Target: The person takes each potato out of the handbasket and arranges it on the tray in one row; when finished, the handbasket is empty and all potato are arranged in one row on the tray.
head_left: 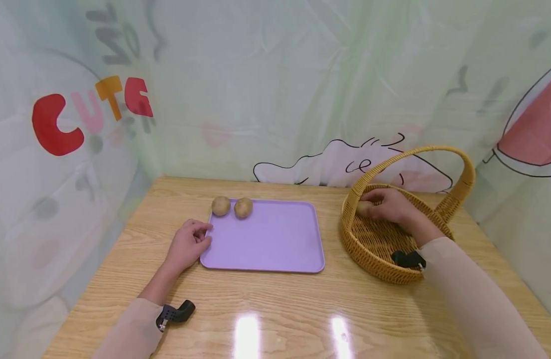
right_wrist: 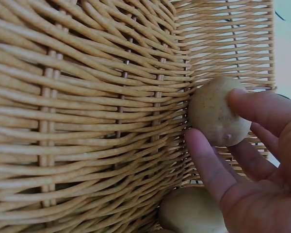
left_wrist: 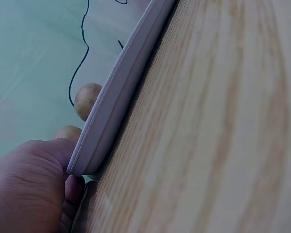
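Two potatoes, a left one (head_left: 220, 206) and a right one (head_left: 243, 208), sit at the back left corner of a purple tray (head_left: 275, 239). At the tray's left edge, my left hand (head_left: 189, 244) grips the rim; the left wrist view has the thumb above it and fingers below. My right hand (head_left: 392, 205) reaches under the handle into a wicker basket (head_left: 369, 257). There it holds a potato (right_wrist: 218, 111) between thumb and fingers, against the woven wicker. Another potato (right_wrist: 191, 211) lies below that hand in the right wrist view, partly cut off.
The basket's tall arched handle (head_left: 419, 151) rises over the right hand. Tray and basket stand side by side on a wooden table (head_left: 293, 309), with a printed cloth (head_left: 275, 89) hanging behind and at the sides.
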